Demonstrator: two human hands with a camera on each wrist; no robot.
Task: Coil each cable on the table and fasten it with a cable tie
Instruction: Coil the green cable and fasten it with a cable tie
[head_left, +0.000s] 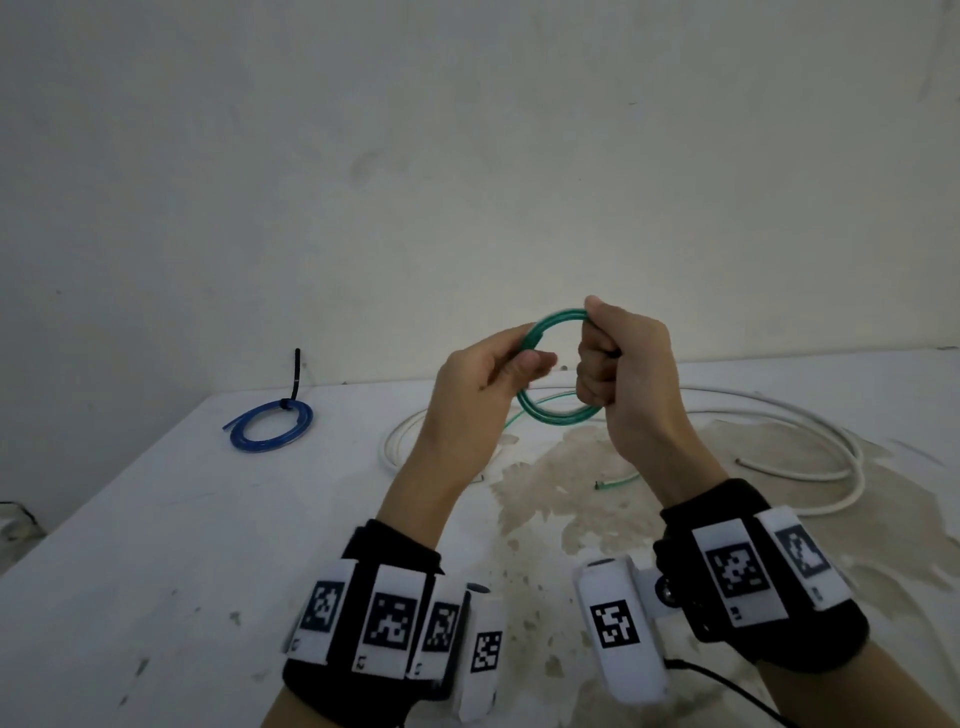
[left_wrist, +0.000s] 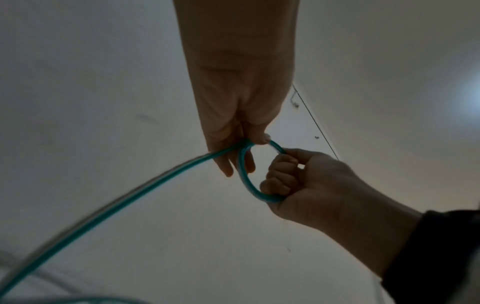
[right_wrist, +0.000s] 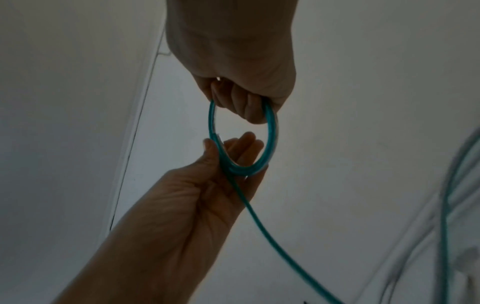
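Above the white table (head_left: 156, 545), head view: green cable (head_left: 558, 415) raised as a small coil between both hands. Left hand (head_left: 483, 379) pinches the coil's left side between thumb and fingers; right hand (head_left: 623, 364) is fisted round its right side. Green tail drops behind the left hand to the tabletop, its free end lying near the stained patch. Only this view lists the rest: blue cable (head_left: 270, 423), coiled and bound with a black cable tie (head_left: 293, 384), far left on the table; white cable (head_left: 779, 415) in loose loops behind the hands; marker-tagged wrist bands (head_left: 374, 618). Left wrist view, seen from below: left hand (left_wrist: 233, 115) with thumb tip pressing the green cable (left_wrist: 244, 176) where the tail leaves the loop; right hand (left_wrist: 298, 179) with fingers curled round the loop's far side. Tail blurred toward lower left. Right wrist view: right hand (right_wrist: 241, 82) gripping the top of the green cable (right_wrist: 270, 127) loop; left hand (right_wrist: 202, 195) palm showing, loop lying across its fingers under the thumb, which neither other view shows.
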